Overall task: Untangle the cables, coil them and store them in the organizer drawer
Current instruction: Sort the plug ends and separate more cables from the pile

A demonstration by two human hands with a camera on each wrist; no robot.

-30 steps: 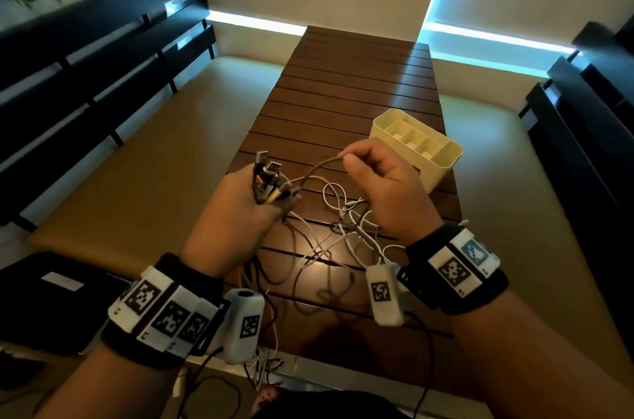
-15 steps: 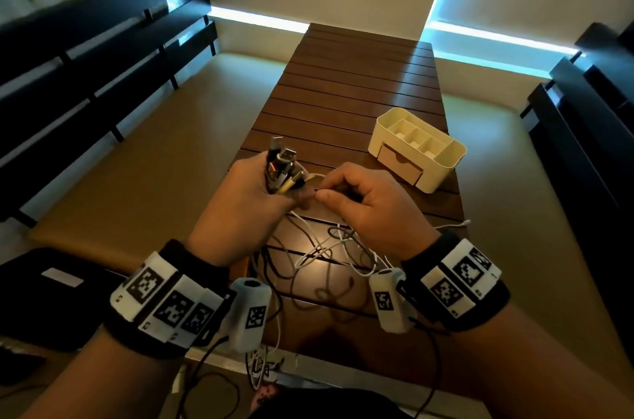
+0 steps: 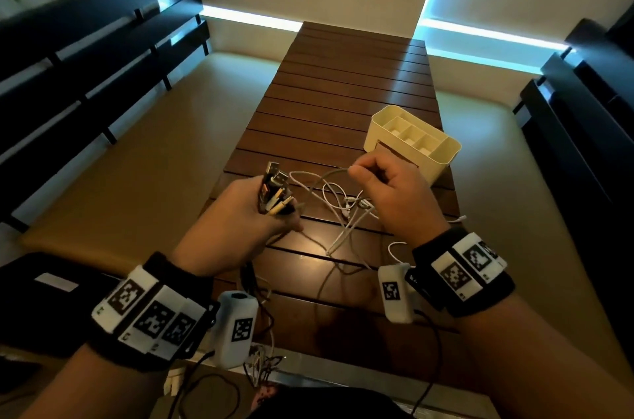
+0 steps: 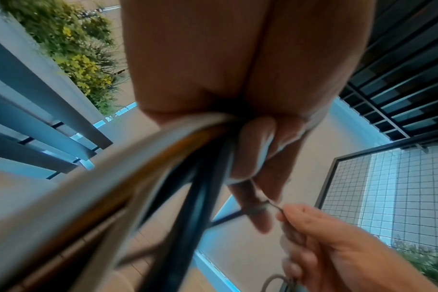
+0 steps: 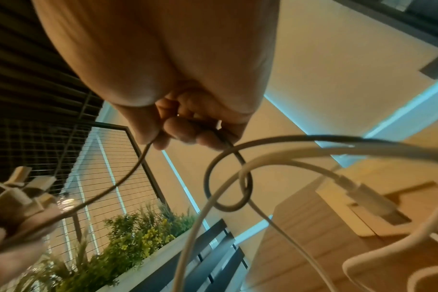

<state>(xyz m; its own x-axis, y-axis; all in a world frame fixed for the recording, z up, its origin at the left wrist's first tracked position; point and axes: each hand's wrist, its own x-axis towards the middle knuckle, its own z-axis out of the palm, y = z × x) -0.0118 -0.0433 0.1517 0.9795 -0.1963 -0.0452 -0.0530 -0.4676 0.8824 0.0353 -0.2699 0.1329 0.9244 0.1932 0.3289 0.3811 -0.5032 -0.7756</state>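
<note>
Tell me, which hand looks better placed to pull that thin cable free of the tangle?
The right hand, probably. It already pinches the thin cable, while the left hand grips the bundle of plugs and seems to anchor it.

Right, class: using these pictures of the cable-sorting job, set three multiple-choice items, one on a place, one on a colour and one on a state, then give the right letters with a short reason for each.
1. Where does the organizer stand?
A. on the slatted table, beyond the right hand
B. on the floor under the bench
C. in the person's lap

2. What colour is the organizer?
A. black
B. cream
C. red

3. What is the left hand doing?
A. lying flat and open on the table
B. gripping a bundle of cable plugs
C. pulling out the drawer

Answers: 1 A, the head view shows it on the slats past the right hand's knuckles. 2 B, its walls and dividers are pale cream against the dark wood. 3 B, the fingers are curled round several cables, with the plugs sticking up out of the fist.
</note>
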